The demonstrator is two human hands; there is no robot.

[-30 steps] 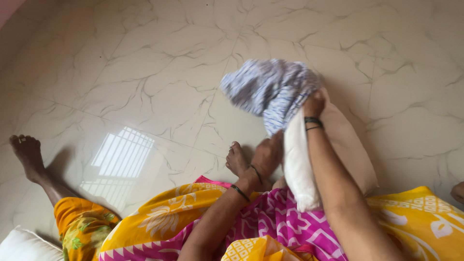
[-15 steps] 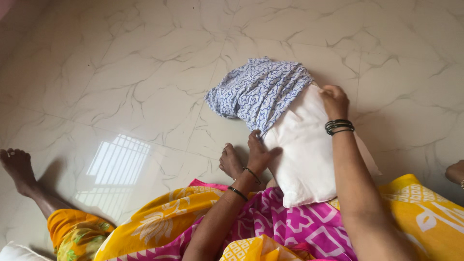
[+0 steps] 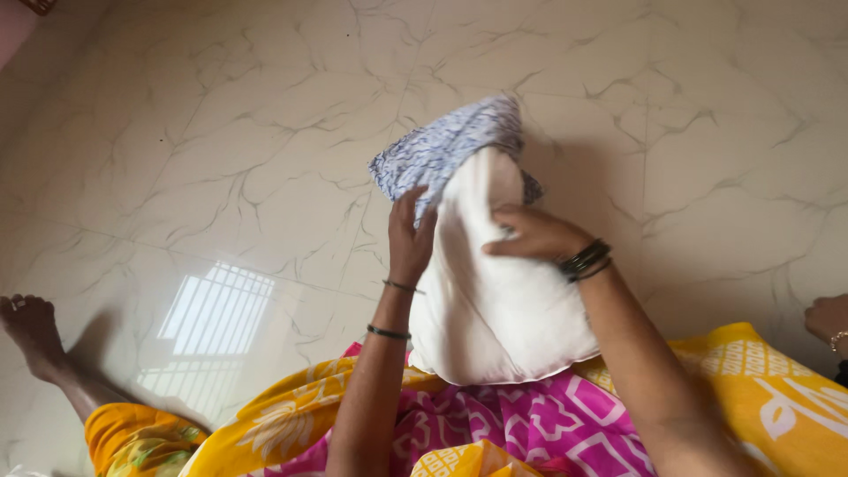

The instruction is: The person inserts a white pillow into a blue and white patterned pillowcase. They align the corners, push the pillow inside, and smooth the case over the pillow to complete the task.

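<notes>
— What's the setting?

— A pale marble-patterned floor [image 3: 221, 132] with grey veins and a bright window reflection on it. The person sits on it in yellow and pink patterned cloth [image 3: 530, 424], one bare foot [image 3: 26, 322] stretched far out to the left.

— And the pillow?

— The white pillow [image 3: 495, 300] stands upright on the lap, its lower edge against the pink cloth. A blue-and-white patterned pillowcase [image 3: 450, 146] sits bunched over its top end only; most of the pillow is bare.

— What are the hands doing?

— The left hand [image 3: 411, 238] has its fingers curled closed on the edge of the pillowcase at the pillow's left side. The right hand [image 3: 534, 234], dark bangles at the wrist, lies flat on the pillow's front, fingers together and pressing into it.

— Different from half a second ago?

— Yes. The left hand was low beside the pillow's base; it has come up to the case. The right hand has moved from the pillow's top right corner to its front. The pillow stands more upright.
</notes>
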